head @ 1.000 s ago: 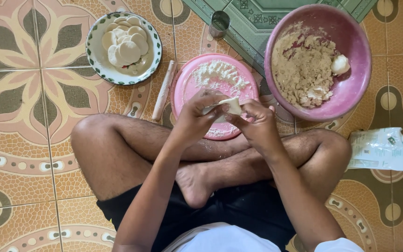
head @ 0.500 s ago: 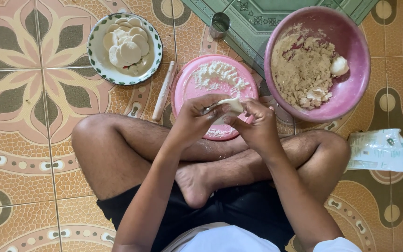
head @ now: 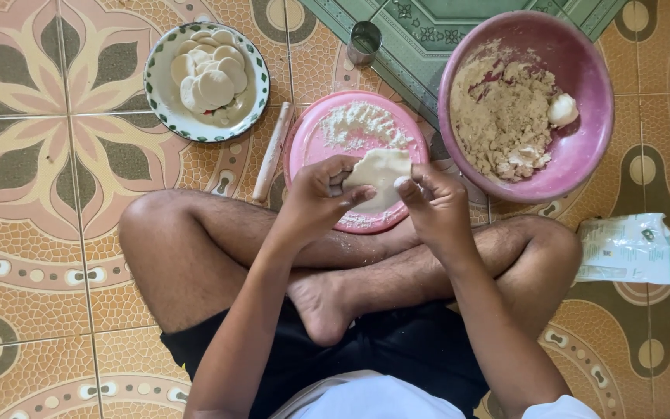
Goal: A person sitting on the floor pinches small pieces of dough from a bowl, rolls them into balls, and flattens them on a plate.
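Pale dough, a thin flattened round (head: pixel 379 174), sits between both hands above the pink plate (head: pixel 316 143), which is dusted with white flour (head: pixel 360 124). The left hand (head: pixel 316 198) pinches the round's near-left edge with thumb and fingers closed on it; the right hand (head: pixel 437 203) grips the right edge the same way. The person sits cross-legged on a patterned tile floor (head: pixel 32 256). A wooden rolling pin (head: pixel 273 151) lies just beside the plate's left rim. Further left stands a white bowl with a green patterned rim (head: pixel 157 97), holding a pile of cut dough discs (head: pixel 209 76). To the right, a large purple basin (head: pixel 591 116) holds crumbly brown filling (head: pixel 498 116) and a white dough lump (head: pixel 562 109). A small metal cup (head: pixel 364 41) stands on a green mat (head: pixel 459 27), and a plastic packet (head: pixel 626 250) lies near the right knee.
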